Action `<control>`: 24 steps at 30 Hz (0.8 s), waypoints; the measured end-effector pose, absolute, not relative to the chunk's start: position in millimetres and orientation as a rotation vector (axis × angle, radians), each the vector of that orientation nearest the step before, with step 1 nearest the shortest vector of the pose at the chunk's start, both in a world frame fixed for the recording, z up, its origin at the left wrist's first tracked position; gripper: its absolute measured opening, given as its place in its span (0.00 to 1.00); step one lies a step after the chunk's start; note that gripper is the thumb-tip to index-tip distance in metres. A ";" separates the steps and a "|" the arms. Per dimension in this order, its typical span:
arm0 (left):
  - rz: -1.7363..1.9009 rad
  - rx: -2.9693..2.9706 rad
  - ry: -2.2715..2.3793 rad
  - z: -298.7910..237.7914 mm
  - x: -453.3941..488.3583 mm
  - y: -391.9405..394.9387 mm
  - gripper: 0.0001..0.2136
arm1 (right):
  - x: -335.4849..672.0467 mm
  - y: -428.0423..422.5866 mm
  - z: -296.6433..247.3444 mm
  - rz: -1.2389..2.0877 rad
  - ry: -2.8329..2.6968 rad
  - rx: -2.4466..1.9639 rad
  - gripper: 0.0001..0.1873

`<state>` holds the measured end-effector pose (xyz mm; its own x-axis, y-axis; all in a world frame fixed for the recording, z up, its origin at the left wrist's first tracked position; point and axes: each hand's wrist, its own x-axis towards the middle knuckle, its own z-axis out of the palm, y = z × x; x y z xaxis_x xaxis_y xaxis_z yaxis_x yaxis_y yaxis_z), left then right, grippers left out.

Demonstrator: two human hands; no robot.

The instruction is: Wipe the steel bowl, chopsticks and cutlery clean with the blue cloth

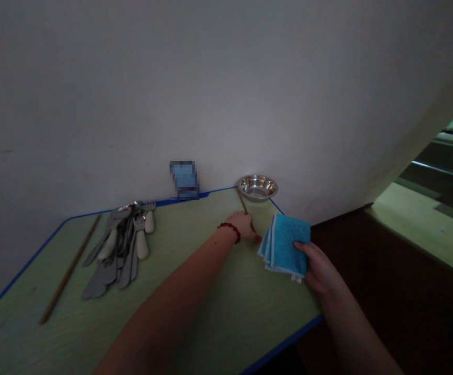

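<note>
One stick (pixel 243 203), just before the bowl (pixel 258 187), is pinched in your left hand (pixel 244 225); your right hand (pixel 318 265) grips the folded cloth (pixel 285 245) near the bowl. Well left of the bowl, a second stick (pixel 70 268) and cutlery (pixel 121 245) lie untouched.

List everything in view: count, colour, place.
table: 1, pale green, blue edge, against wall
cutlery pile: 1, grey, some white handles, table left
long stick: 1, brown, left of cutlery
blurred box: 1, blue, at wall
bowl: 1, shiny metal, table's far right corner
thin stick: 1, brown, from bowl to under left hand
cloth: 1, blue, folded, in right hand
bracelet: 1, red, left wrist
left hand: 1, on thin stick, grip unclear
right hand: 1, gripping cloth
</note>
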<state>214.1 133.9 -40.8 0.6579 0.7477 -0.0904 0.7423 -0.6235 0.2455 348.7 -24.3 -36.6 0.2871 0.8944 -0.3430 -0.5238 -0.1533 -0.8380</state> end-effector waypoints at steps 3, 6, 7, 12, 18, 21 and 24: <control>0.009 2.632 1.209 -40.6 216.6 135.3 0.35 | 349.6 -23.7 -38.6 1.308 -0.421 -1.150 0.09; -0.010 2.643 1.221 -40.9 218.2 137.1 0.35 | 350.3 -23.1 -40.7 1.317 -0.414 -1.140 0.11; -0.012 2.646 1.225 -41.2 218.7 137.7 0.35 | 350.4 -23.0 -41.2 1.314 -0.411 -1.138 0.10; -0.018 2.651 1.238 -42.6 222.2 139.8 0.35 | 350.8 -22.9 -41.6 1.306 -0.398 -1.135 0.10; -0.016 2.652 1.254 -42.0 227.0 140.5 0.33 | 351.0 -22.7 -41.2 1.315 -0.386 -1.130 0.10; -0.013 2.650 1.256 -42.8 228.2 142.2 0.32 | 350.6 -22.5 -40.9 1.305 -0.377 -1.137 0.10; -0.014 2.645 1.255 -44.1 228.7 144.8 0.32 | 350.0 -22.5 -39.8 1.308 -0.381 -1.144 0.09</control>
